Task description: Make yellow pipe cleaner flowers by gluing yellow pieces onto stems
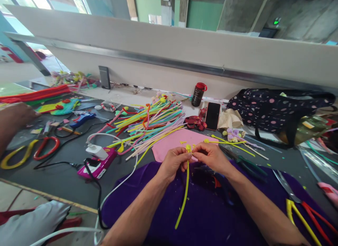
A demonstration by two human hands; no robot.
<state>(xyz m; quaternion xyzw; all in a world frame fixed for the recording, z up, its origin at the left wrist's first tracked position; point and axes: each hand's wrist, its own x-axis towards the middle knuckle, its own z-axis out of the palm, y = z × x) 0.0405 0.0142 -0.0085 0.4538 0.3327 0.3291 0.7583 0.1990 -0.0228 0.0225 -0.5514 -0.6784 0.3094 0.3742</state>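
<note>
My left hand [173, 164] is closed around a yellow pipe cleaner [186, 198], just below the small knotted head at its top. The long stem hangs down, slightly curved, over a purple cloth [161, 203]. Fingertips of my right hand [213, 156] pinch at the side of that yellow head, touching or nearly touching the left thumb; the exact spot they grip is partly hidden. Behind both hands lies a pink sheet [169, 144] with small yellow bits on it. Finished-looking yellow stems [232, 142] with knotted heads rest beyond my right hand.
A heap of coloured pipe cleaners [150, 122] lies ahead. Left are a magenta power strip [105, 165], cables, and red-and-yellow scissors [47, 147]; another person's hand [18, 114] is beyond. Right are pliers [245, 165], more scissors [290, 193], a phone [212, 115], a bottle [198, 95] and a bag [274, 110].
</note>
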